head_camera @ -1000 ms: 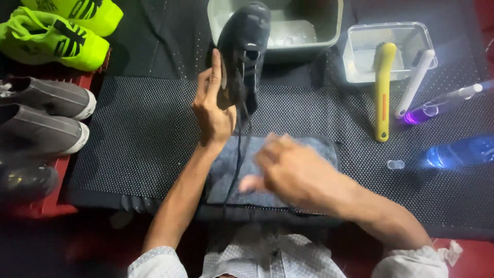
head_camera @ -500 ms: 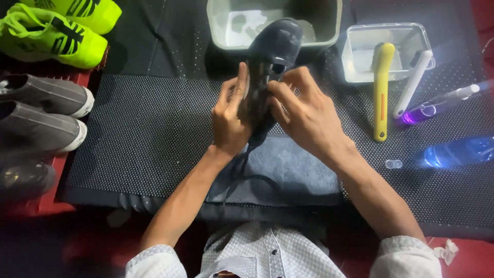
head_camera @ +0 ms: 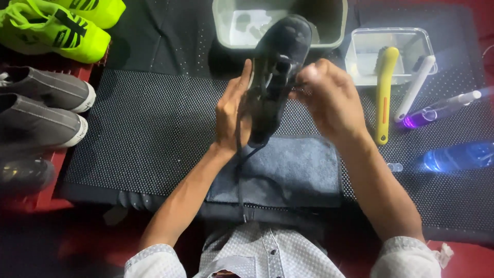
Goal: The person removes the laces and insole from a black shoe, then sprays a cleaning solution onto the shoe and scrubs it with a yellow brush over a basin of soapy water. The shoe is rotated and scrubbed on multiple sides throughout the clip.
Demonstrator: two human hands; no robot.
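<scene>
Dark shoe [head_camera: 278, 67] held up above the dotted mat [head_camera: 149, 134] and the grey towel [head_camera: 288, 170], toe pointing toward the grey tub [head_camera: 329, 28]. Left hand [head_camera: 231, 116] flat against the shoe's side, fingers extended, steadying it from the heel end. Right hand [head_camera: 329, 100] curled, fingertips pinched at the lace area near the eyelets; a loose black lace [head_camera: 239, 170] hangs down across the towel. Step in hand, by my reading: working the lace at the eyelets. Next move calls for a firm pinch and a steady shoe. Yellow brush [head_camera: 383, 87] leans on the clear tray [head_camera: 360, 56], unused. Green shoes [head_camera: 56, 25] at far left.
</scene>
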